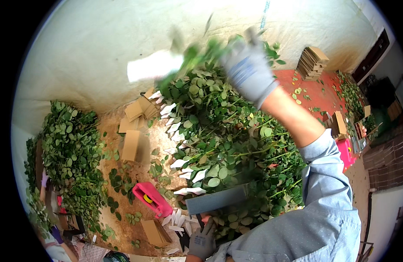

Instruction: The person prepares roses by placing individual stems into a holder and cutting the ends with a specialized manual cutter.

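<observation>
My right hand [249, 70], in a grey glove, is raised over the far end of the leaf pile. Its fingers are closed round a leafy stem [190, 56], blurred by motion, with a bright white wrapped head [153, 66] pointing left. Below it lies a big heap of leafy stems [227, 126], their white-wrapped heads [178, 163] lined up along its left side. My left hand [203, 242], gloved too, rests low at the table's near edge. Its fingers look apart, beside a grey-blue board [217, 198] and loose white sleeves [179, 218].
A pink holder [152, 200] and brown cardboard pieces [130, 146] lie on the table left of the heap. Another leafy heap [70, 148] stands farther left, with another person's gloved hand [56, 234] near it. Stacked cardboard [312, 63] sits at the back right.
</observation>
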The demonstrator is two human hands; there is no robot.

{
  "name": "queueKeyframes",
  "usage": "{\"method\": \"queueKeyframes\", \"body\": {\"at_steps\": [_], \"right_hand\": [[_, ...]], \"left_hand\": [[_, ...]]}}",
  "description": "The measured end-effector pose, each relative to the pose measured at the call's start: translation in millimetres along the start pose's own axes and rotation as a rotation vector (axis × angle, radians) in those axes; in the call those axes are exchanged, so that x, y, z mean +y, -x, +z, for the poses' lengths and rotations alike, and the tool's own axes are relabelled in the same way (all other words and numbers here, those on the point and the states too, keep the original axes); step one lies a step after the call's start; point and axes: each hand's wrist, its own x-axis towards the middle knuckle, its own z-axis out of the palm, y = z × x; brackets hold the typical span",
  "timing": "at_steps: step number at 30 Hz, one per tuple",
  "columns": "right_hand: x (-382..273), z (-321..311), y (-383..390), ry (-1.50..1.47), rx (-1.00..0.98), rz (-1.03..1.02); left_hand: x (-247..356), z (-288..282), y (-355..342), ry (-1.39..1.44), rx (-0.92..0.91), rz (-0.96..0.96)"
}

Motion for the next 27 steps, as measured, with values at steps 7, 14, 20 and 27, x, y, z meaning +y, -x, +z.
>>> {"method": "queueKeyframes", "body": {"at_steps": [7,14,20,27], "right_hand": [[-161,130,39,-0.292,-0.691,-0.637],[-163,194,-58,-0.775,-0.477,-0.2],[-181,262,-114,-0.664,-0.586,-0.095],[-193,306,-93,-0.63,-0.797,-0.285]], "left_hand": [[3,-5,-5,0.0,0.03,-0.001],[-27,58,5,-0.168,0.22,0.056],[-19,53,3,-0.12,-0.03,-0.046],[-32,45,-19,-0.098,-0.04,-0.031]]}}
